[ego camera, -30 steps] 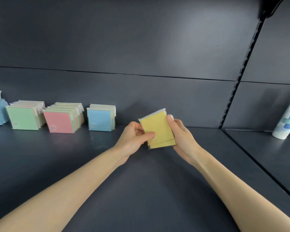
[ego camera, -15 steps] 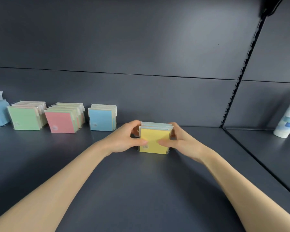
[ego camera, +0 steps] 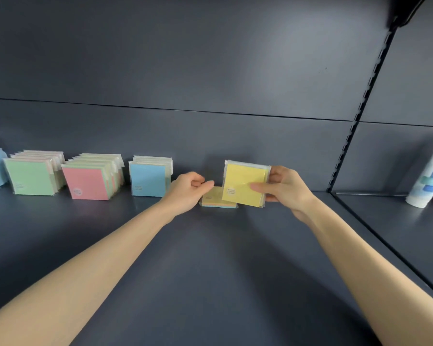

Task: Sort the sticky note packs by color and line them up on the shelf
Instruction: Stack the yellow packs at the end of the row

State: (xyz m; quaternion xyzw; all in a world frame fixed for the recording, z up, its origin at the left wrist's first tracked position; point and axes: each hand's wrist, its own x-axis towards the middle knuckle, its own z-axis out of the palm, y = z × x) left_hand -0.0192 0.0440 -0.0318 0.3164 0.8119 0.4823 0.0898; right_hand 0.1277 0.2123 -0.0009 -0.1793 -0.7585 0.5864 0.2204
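Pinched by the right hand (ego camera: 285, 189), thumb across its front and fingers behind its right edge, a yellow sticky note pack (ego camera: 244, 182) faced the head camera, slightly tilted. It was wrapped in clear film and had a small round label at its lower left corner. Its lower edge overlapped, in this view, a flat pack (ego camera: 216, 201) lying on the shelf (ego camera: 210, 270), yellow on top with pink and blue layers showing at its side. The left hand (ego camera: 188, 193) was curled, its thumb tip at that pack's left corner; whether it gripped the pack could not be told.

To the left, three upright rows stood near the back panel (ego camera: 210, 58): green packs (ego camera: 30, 177), pink packs (ego camera: 85, 182) and blue packs (ego camera: 149, 179), the blue row just beside the left hand. Bare shelf ran from the hands forward and right to the slotted upright (ego camera: 355, 121). Beyond it stood a white bottle (ego camera: 428, 181).
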